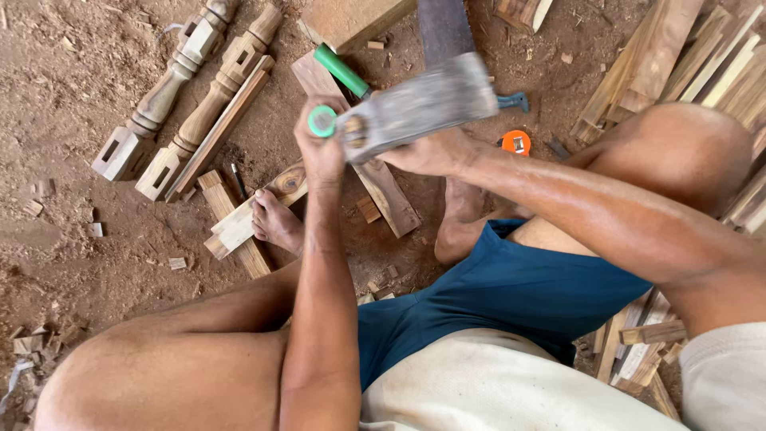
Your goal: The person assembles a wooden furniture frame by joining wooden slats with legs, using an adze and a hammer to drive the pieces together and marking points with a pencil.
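Two hands are being held together over the dirt floor (72, 88), between the person's bare knees. A green-handled tool (322, 121) is being gripped by the left hand (321, 148), its fingers closed around the round green end, while a grey metal plane (419, 104) is being clasped from below by the right hand (435, 153), fingers wrapped tight on its body. The tool is being pressed against the near end of the plane. Under them, a plank (363, 160) is lying near the floor's far edge, and a shorter board (243, 223) is being pinned by a bare foot (275, 223). Two turned legs (195, 96) are lying side by side toward the far left corner. An orange tape measure (516, 143) is sitting just beside the right wrist, and wood strips (694, 56) are being kept stacked at the far right corner.
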